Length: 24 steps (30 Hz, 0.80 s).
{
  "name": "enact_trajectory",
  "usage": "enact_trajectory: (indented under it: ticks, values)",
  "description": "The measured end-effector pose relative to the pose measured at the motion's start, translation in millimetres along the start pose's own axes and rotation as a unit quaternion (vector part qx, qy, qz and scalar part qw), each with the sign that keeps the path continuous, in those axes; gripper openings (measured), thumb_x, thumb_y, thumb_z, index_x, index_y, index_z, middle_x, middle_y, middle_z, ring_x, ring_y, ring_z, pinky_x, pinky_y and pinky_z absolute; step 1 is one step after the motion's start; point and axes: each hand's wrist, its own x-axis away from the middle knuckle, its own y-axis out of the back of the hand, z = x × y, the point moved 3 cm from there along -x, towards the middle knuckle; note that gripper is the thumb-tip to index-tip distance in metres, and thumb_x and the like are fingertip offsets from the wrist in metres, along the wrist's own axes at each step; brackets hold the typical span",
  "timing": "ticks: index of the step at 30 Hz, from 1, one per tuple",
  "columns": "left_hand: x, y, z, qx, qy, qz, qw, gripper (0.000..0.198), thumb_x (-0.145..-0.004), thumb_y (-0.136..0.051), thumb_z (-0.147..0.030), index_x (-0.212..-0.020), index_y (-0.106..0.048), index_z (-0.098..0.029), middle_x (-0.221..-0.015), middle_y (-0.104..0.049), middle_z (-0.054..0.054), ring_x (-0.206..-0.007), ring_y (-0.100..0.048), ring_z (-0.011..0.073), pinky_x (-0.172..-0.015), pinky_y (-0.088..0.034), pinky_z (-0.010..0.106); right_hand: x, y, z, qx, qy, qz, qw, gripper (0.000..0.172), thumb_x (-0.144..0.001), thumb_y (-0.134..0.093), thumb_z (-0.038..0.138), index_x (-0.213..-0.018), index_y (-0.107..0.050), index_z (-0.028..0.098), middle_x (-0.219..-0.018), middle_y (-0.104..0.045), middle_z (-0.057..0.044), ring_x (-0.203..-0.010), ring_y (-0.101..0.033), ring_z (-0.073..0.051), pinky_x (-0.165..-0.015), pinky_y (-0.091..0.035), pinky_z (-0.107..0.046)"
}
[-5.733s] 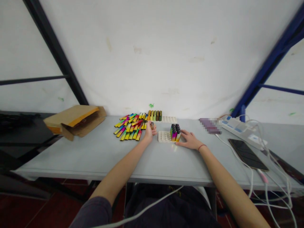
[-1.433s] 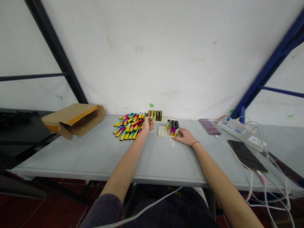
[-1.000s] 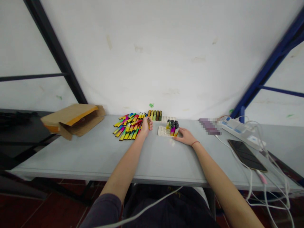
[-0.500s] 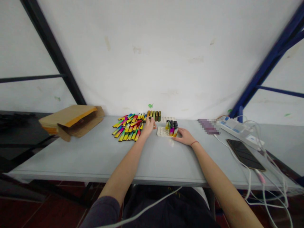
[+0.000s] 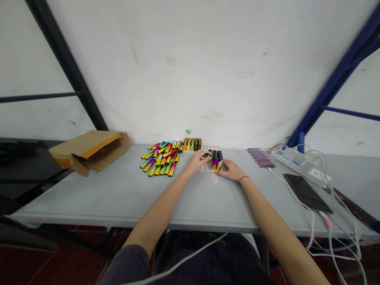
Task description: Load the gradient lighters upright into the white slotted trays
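My left hand [image 5: 199, 161] is over the left part of a white tray with holes [image 5: 207, 165], its fingers closed around a lighter [image 5: 208, 154] that they mostly hide. Beside those fingertips, upright lighters with black tops [image 5: 217, 159] fill the right part of the tray in rows. My right hand [image 5: 232, 170] grips the tray's right end, thumb in front and fingers along the side. To the left lies a loose pile of shiny multicoloured lighters [image 5: 162, 159].
A second tray at the wall holds upright lighters [image 5: 192, 144], with bare white holes [image 5: 210, 147] at its right. An open brown paper bag [image 5: 89, 148] lies at the left. On the right are a blurred purple item [image 5: 261, 157], a power strip [image 5: 301, 164], a phone [image 5: 307, 192] and white cables.
My left hand has moved right, from beside the lighter pile to the tray, carrying a lighter. My right hand stays at the tray's right end.
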Motion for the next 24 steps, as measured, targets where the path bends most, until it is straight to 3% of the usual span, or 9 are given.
enact_trajectory:
  ticks: [5,9,13,17,24]
  values:
    - [6,-7.1,-9,0.033,0.025,0.0,0.999,0.018,-0.081,-0.069,-0.027,-0.098,-0.072,-0.021,-0.104,-0.065,0.008,-0.102,-0.062,0.0211,-0.082,-0.055,0.029,0,1,3,0.005,0.003,-0.001,1.0,0.051,-0.082,-0.068,0.052,-0.117,-0.066,0.015,-0.125,-0.069,-0.018,-0.115,-0.064,-0.034,-0.102,-0.048,-0.048]
    - [6,-7.8,-9,0.074,0.064,-0.055,0.994,0.03,-0.076,-0.074,-0.021,-0.104,-0.065,-0.022,-0.095,-0.065,0.004,-0.087,-0.064,0.0177,-0.077,-0.055,0.028,0,2,5,0.001,0.005,-0.005,1.0,0.048,-0.081,-0.069,0.052,-0.116,-0.067,0.018,-0.124,-0.07,-0.015,-0.114,-0.065,-0.033,-0.101,-0.049,-0.048]
    - [5,-5.3,-8,0.05,0.052,-0.097,0.993,0.022,-0.076,-0.072,-0.017,-0.095,-0.062,-0.02,-0.1,-0.06,0.004,-0.08,-0.063,0.0136,-0.073,-0.055,0.026,1,3,4,0.003,0.005,-0.003,1.0,0.049,-0.081,-0.069,0.053,-0.115,-0.067,0.018,-0.122,-0.071,-0.015,-0.113,-0.065,-0.033,-0.101,-0.049,-0.046]
    - [4,-3.5,-5,0.0,0.034,-0.063,0.997,0.025,-0.08,-0.068,-0.015,-0.104,-0.064,-0.019,-0.106,-0.058,0.006,-0.086,-0.064,0.0153,-0.077,-0.056,0.028,0,3,4,0.011,0.004,0.004,1.0,0.052,-0.081,-0.068,0.054,-0.116,-0.066,0.016,-0.122,-0.07,-0.016,-0.113,-0.065,-0.033,-0.101,-0.049,-0.046]
    - [7,3.1,-11,-0.112,-0.014,-0.001,0.994,0.036,-0.087,-0.065,-0.024,-0.122,-0.066,-0.028,-0.113,-0.058,0.006,-0.106,-0.061,0.0214,-0.102,-0.046,0.036,0,4,5,0.027,-0.011,0.022,0.999,0.046,-0.083,-0.065,0.056,-0.105,-0.067,0.016,-0.111,-0.072,-0.016,-0.103,-0.066,-0.032,-0.092,-0.051,-0.044]
